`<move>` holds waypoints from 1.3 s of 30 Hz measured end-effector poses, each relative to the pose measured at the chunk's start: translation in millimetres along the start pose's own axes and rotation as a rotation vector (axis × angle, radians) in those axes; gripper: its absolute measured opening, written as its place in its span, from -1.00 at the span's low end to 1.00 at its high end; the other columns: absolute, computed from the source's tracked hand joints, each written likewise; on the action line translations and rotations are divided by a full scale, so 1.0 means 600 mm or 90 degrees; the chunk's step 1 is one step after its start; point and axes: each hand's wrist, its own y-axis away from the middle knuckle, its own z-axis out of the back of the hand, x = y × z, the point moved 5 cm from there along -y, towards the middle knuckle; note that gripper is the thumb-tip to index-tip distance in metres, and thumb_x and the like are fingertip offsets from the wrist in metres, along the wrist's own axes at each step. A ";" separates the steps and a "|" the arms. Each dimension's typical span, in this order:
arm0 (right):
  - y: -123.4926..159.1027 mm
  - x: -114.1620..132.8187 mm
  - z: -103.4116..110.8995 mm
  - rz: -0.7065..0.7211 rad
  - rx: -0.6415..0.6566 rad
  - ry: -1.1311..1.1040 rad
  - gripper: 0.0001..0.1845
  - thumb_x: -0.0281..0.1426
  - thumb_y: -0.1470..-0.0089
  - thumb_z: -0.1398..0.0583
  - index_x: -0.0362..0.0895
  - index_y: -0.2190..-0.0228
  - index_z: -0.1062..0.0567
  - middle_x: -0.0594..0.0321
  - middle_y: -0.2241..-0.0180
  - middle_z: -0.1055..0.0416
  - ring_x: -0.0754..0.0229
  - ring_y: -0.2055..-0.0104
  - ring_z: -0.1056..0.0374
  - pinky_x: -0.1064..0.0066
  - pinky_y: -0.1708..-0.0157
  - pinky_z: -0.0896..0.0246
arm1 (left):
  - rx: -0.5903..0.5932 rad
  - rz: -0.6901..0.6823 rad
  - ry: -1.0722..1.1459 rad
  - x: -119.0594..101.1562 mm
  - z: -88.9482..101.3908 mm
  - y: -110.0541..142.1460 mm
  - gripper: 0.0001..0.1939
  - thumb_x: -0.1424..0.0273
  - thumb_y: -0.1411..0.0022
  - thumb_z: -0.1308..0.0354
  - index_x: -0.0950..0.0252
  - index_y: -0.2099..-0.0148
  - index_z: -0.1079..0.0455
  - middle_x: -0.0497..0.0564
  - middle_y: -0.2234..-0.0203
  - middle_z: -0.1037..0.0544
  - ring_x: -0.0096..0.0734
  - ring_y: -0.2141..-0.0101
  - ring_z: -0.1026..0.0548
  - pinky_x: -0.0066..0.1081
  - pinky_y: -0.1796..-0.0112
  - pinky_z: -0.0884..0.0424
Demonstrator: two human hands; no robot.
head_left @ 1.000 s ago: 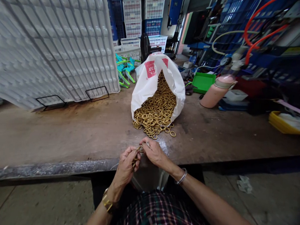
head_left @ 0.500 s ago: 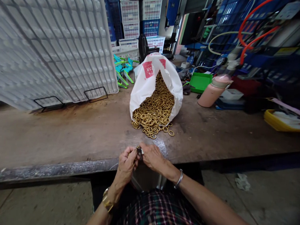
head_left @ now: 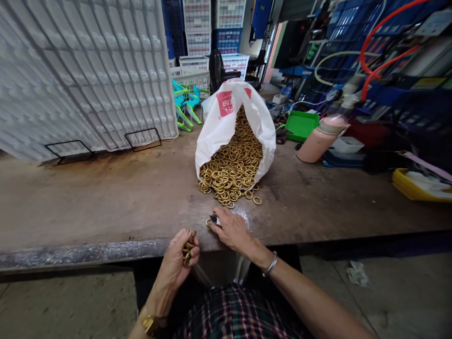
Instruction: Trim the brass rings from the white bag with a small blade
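Observation:
My left hand (head_left: 181,252) is curled round several brass rings (head_left: 187,250) above the table's front edge. A little farther forward and to the right, my right hand (head_left: 233,230) pinches a small dark-and-white piece (head_left: 214,219) whose kind I cannot make out. A single brass ring (head_left: 207,222) shows at the fingertips of that hand; whether it is gripped or lies on the table is unclear. Just beyond, a white plastic bag (head_left: 214,131) lies on its side, its mouth towards me. A heap of brass rings (head_left: 233,165) spills from it onto the table.
White ribbed trays (head_left: 103,59) stand on the wooden table (head_left: 78,198) at the left, by black wire stands (head_left: 143,136). On the right are a pink bottle (head_left: 319,141), a green tray (head_left: 301,125) and a yellow tray (head_left: 408,190). Stacked crates (head_left: 197,18) fill the back.
My hands were together over the table edge and have parted. The left one has drawn back to the left with its rings; the right has shifted slightly forward with the dark-and-white piece.

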 end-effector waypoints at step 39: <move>-0.003 0.015 -0.029 -0.227 0.239 -1.070 -0.60 -0.17 0.22 -0.28 -0.13 0.51 -0.22 0.52 0.67 -0.19 0.55 0.80 0.16 0.64 0.83 0.24 | -0.054 -0.278 -0.394 -0.029 -0.043 -0.016 -0.81 0.42 0.04 -0.20 0.27 0.29 -0.49 -0.12 0.68 -0.36 -0.55 0.63 -0.23 -0.55 0.57 -0.15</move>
